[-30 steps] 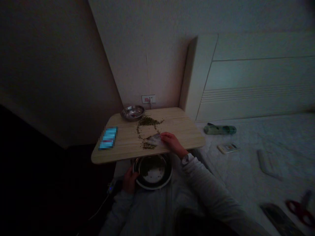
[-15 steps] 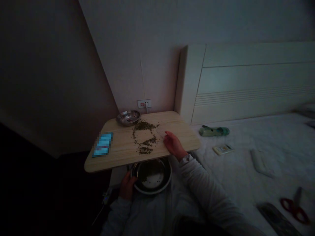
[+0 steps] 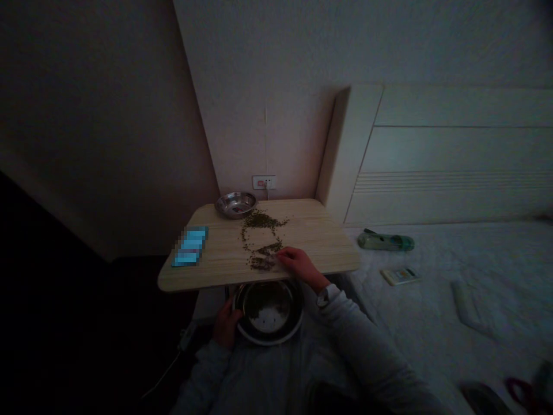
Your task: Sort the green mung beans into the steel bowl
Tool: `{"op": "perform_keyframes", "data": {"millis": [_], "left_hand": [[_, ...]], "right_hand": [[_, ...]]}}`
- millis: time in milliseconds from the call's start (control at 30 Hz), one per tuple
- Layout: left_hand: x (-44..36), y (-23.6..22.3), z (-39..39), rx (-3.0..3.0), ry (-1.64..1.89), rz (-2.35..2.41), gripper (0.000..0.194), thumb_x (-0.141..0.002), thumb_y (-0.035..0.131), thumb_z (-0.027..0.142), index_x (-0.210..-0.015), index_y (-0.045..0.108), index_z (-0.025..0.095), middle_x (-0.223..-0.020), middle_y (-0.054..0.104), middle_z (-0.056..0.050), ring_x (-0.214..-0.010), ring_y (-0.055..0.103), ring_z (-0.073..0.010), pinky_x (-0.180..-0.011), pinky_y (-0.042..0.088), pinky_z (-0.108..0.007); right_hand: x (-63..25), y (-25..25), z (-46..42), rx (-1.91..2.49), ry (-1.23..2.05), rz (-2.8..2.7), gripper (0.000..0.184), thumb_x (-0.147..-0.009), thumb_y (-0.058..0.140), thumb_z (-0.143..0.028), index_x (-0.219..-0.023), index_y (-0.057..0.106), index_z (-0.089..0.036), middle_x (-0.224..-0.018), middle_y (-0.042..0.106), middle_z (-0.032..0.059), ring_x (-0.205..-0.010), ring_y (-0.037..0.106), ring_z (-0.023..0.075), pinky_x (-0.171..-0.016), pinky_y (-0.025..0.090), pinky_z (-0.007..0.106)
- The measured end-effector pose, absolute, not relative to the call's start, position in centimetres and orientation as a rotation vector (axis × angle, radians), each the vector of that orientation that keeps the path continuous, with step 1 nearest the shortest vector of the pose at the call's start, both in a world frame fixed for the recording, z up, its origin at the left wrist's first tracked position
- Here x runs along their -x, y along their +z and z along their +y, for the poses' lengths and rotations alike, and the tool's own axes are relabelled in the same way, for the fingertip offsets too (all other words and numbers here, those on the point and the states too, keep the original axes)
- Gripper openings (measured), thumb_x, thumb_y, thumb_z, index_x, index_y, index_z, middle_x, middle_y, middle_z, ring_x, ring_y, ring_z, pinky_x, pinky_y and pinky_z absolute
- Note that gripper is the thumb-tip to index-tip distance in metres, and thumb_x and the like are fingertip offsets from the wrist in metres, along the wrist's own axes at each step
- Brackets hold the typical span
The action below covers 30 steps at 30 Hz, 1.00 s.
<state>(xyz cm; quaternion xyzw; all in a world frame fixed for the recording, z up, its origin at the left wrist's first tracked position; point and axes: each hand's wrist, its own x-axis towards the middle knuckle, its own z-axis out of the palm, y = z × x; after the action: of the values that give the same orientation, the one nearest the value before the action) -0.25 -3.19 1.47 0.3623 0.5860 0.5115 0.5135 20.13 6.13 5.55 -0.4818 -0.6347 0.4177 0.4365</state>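
My left hand [image 3: 225, 325] grips the left rim of a metal basin [image 3: 270, 341], which sits just under the table's front edge and has small dark green beans [image 3: 259, 302] inside. Over the table [image 3: 319, 236], my right hand [image 3: 299, 265] pinches a thin, clear plastic piece [image 3: 271, 260], its outline hard to make out in the dim light. That piece rests by the small bean patches near the front edge. A larger bean pile [image 3: 261, 219] lies farther back, with a loose trail of beans between.
A shallow metal bowl [image 3: 235, 206] stands at the table's back left, a lit, blurred-out phone [image 3: 190, 246] at its left. On the bed to the right lie a green bottle [image 3: 386, 240], another phone [image 3: 400, 276] and red-handled scissors [image 3: 521, 393]. A socket [image 3: 264, 183] is on the wall.
My right hand swept the plastic piece off to the right, then brought it back left and down to the front bean patches. My left hand has stayed on the basin. The camera view shifted.
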Motion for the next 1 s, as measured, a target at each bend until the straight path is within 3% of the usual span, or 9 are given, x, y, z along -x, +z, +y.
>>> {"op": "perform_keyframes", "data": {"millis": [167,467,1000], "left_hand": [[0.3,1.4,-3.0,-0.875,1.204,1.398,0.047,-0.047,0.056,0.023,-0.091,0.065,0.012,-0.089,0.07,-0.006,-0.094,0.058,-0.0275,-0.079,0.045,-0.035],[0.4,1.2,-3.1,-0.882,1.181,1.413,0.042,-0.048,0.053,0.025,-0.087,0.064,0.014,-0.074,0.07,-0.003,-0.082,0.061,-0.0255,-0.073,0.047,-0.034],[1.1,-0.4,-2.6,-0.798,1.241,1.41,0.035,-0.045,0.054,0.025,-0.076,0.067,0.017,-0.084,0.07,-0.007,-0.091,0.059,-0.0297,-0.08,0.046,-0.038]], "right_hand": [[-19.8,5.4,6.2,1.221,0.95,-1.657,0.023,-0.069,0.052,-0.033,-0.076,0.062,-0.014,-0.07,0.061,0.0023,-0.064,0.05,0.0129,-0.062,0.037,0.025],[-20.3,5.4,6.8,1.154,1.049,-1.577,0.021,-0.067,0.052,-0.033,-0.072,0.06,-0.015,-0.069,0.059,0.0013,-0.068,0.049,0.0131,-0.067,0.038,0.026],[-21.0,4.8,7.6,1.219,0.889,-1.427,0.012,-0.065,0.048,-0.027,-0.062,0.054,-0.018,-0.06,0.053,-0.0005,-0.064,0.047,0.0139,-0.062,0.036,0.025]]}}
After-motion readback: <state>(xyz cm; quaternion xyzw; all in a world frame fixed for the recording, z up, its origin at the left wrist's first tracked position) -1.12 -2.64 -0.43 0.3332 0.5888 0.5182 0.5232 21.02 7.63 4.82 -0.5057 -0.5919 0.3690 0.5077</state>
